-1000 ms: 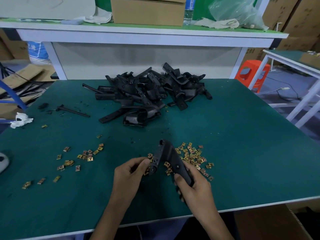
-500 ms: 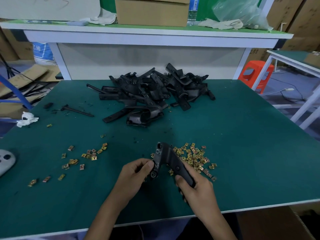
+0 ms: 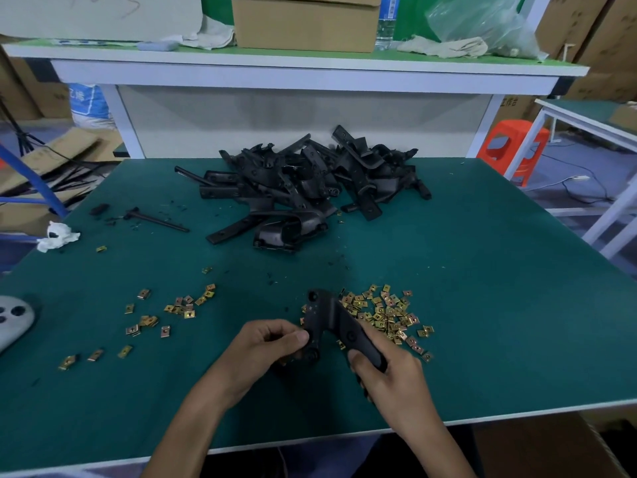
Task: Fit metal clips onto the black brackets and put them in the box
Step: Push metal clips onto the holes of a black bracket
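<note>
I hold one black bracket (image 3: pixel 332 320) above the near part of the green table (image 3: pixel 482 305). My right hand (image 3: pixel 386 377) grips its lower arm. My left hand (image 3: pixel 267 346) pinches the bracket's other end with thumb and curled fingers; whether a clip sits under them is hidden. A heap of gold metal clips (image 3: pixel 386 313) lies just behind and right of the bracket. More clips (image 3: pixel 172 312) are scattered to the left. A pile of black brackets (image 3: pixel 310 188) lies at the far middle of the table. A cardboard box (image 3: pixel 537 446) shows below the table's near right edge.
A thin black rod (image 3: pixel 157 219) and a crumpled white tissue (image 3: pixel 57 234) lie at the far left. A grey device (image 3: pixel 13 320) sits at the left edge. Behind stands a white bench with a cardboard box (image 3: pixel 305 24). An orange stool (image 3: pixel 513 146) is on the right.
My left hand has closed more tightly on the bracket's lower end. The bracket has tipped slightly; the right hand keeps its grip.
</note>
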Tool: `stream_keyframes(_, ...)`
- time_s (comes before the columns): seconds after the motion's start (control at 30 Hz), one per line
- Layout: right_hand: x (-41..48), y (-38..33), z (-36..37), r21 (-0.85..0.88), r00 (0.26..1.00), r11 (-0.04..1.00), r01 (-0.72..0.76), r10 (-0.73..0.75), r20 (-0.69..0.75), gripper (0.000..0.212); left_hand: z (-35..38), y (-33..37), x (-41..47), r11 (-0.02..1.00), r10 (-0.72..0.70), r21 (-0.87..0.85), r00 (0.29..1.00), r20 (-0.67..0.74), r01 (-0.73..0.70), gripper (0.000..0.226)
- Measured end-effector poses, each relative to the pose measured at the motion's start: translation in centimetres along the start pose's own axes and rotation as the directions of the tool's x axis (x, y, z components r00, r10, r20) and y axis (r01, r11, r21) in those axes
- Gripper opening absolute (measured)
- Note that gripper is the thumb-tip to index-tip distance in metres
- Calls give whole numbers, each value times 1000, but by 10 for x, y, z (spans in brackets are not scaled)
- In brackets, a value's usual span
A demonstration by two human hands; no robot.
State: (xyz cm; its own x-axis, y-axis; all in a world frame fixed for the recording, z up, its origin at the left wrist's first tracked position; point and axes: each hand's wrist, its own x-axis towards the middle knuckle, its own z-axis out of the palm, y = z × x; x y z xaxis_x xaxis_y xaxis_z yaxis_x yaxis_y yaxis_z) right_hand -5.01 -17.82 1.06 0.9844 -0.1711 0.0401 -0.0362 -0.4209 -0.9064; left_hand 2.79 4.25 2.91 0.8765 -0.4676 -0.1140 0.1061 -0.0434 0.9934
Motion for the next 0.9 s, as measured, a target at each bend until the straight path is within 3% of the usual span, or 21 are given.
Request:
stream_keyframes(0.17, 5, -4, -6, 96, 993, 993, -69, 59, 100, 49, -3, 0, 3, 999, -32, 26, 999, 32, 31, 23)
stream_keyframes(0.3, 7, -6, -4, -33, 995, 999, -31, 34, 94, 44, -3, 2, 4, 991, -61, 125, 996, 61, 53, 41)
stream_keyframes(0.4, 6, -1, 0, -5, 997, 999, -34, 34, 69, 44, 0, 3, 4, 989, -62, 138, 997, 49, 55, 44)
stream_keyframes(0.5, 3, 3, 3, 120, 1000, 993, -16, 18, -12, 44, 10, -1, 4, 993, -29, 113, 998, -61, 36, 52)
stream_keyframes(0.57, 2, 4, 4, 238, 996, 971, -34, 53, -75, 43, 17, -8, 7, 997, 16, 77, 969, -247, 3, 53)
stream_keyframes(0.63, 2, 6, 2, 354, 985, 934, -55, 109, -135, 41, 22, -14, 11, 982, 121, 181, 908, -402, -51, 23)
stream_keyframes(0.67, 2, 7, 1, 392, 978, 918, -60, 132, -160, 39, 25, -15, 11, 959, 172, 278, 894, -414, -56, 18)
stream_keyframes(0.8, 3, 10, 0, 427, 971, 903, -50, 143, -190, 39, 34, -20, 14, 798, 347, 597, 869, -352, -77, 18)
stream_keyframes(0.9, 3, 8, 1, 417, 977, 908, -43, 125, -172, 40, 39, -20, 19, 677, 409, 734, 857, -314, -54, 19)
